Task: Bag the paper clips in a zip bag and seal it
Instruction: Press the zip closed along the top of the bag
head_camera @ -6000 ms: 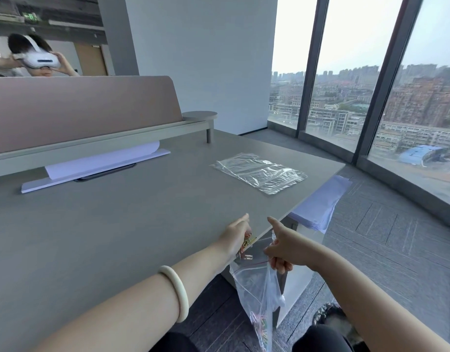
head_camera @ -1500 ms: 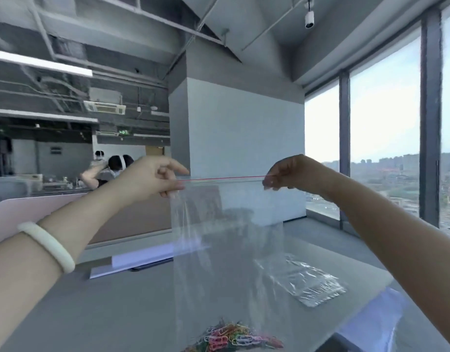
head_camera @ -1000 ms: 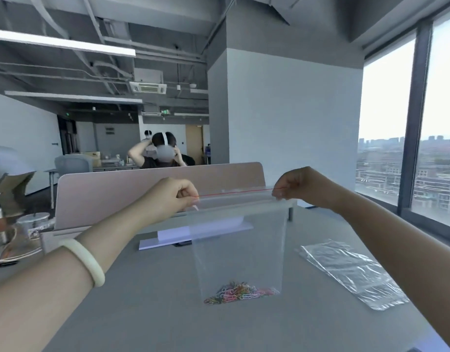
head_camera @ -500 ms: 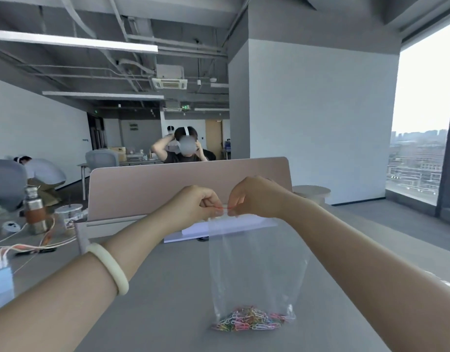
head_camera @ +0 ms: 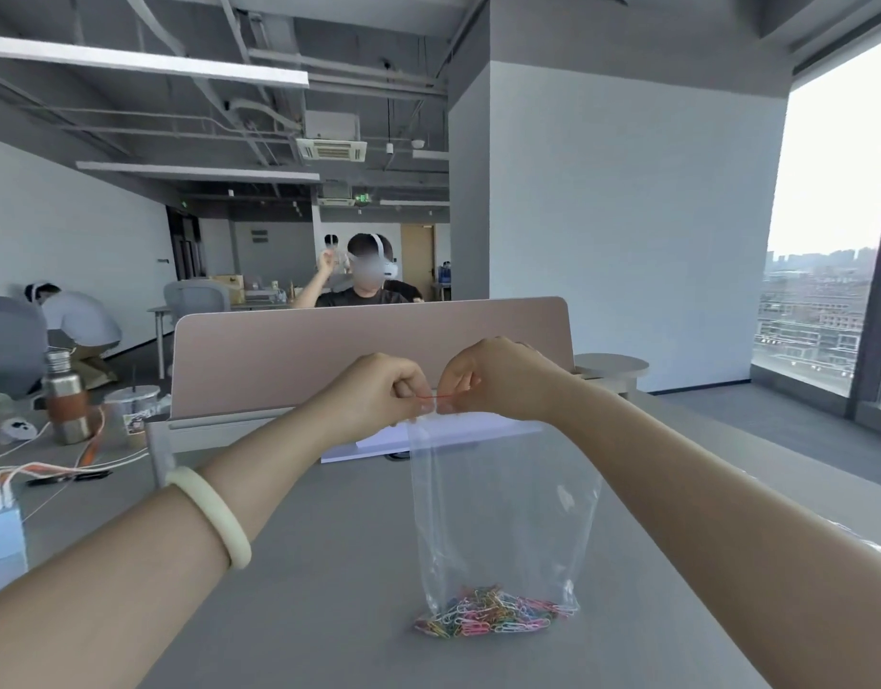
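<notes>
A clear zip bag [head_camera: 503, 509] hangs upright over the grey table [head_camera: 329, 564], its bottom resting on the tabletop. Coloured paper clips [head_camera: 493, 618] lie heaped inside at the bottom. My left hand [head_camera: 378, 392] and my right hand [head_camera: 498, 377] pinch the bag's top edge close together, with only a short piece of the red zip strip [head_camera: 434, 397] showing between them. Most of the zip line is hidden by my fingers.
A pink desk divider [head_camera: 368, 350] stands behind the bag, with a white sheet [head_camera: 428, 435] at its foot. A metal bottle [head_camera: 66, 405], a cup [head_camera: 132, 407] and cables [head_camera: 45, 472] sit at the left. People work beyond the divider. Spare plastic bags [head_camera: 876, 554] lie by my right arm.
My hands held the bag's top corners wide apart; my right hand has slid left along the zip to meet my left hand. The view has turned left and the bag has come down onto the table.
</notes>
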{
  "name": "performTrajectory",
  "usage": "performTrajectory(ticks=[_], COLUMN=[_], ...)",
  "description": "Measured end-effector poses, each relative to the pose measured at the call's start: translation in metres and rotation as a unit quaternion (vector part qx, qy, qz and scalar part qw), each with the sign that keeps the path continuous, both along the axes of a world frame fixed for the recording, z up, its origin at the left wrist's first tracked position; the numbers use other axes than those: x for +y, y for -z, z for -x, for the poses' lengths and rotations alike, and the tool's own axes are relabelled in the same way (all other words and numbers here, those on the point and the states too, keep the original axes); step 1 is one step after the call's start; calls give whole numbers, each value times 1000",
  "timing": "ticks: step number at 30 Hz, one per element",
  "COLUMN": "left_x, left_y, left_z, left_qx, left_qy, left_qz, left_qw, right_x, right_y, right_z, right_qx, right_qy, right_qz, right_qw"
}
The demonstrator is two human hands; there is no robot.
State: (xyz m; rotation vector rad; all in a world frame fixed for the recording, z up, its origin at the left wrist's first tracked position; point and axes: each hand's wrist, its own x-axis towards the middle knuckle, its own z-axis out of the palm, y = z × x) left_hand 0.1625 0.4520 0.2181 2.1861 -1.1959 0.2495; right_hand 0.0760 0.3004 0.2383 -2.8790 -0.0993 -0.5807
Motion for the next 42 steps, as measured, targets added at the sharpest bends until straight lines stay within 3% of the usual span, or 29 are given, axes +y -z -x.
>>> performTrajectory(ticks=[7, 14, 21, 31, 42], left_x=[-6, -5, -18, -41, -39], left_y=[-4, -7, -18, -8, -9], left_z=[1, 0, 16, 22, 19], left_qx=[3, 18, -58, -97, -60], left_qy=[-5, -4, -22, -2, 24], left_qz=[-16, -21, -111, -70, -61], left_qw=[1000, 1000, 992, 993, 996], right_x=[-6, -29, -29, -40, -70], right_y=[-1, -3, -1, 0, 5], right_z=[0, 13, 11, 21, 32], right_qx=[-20, -12, -30, -34, -59], right_qy=[15, 29, 34, 31, 59], right_qz=[70, 80, 87, 89, 120], right_qw=[997, 996, 995, 995, 989])
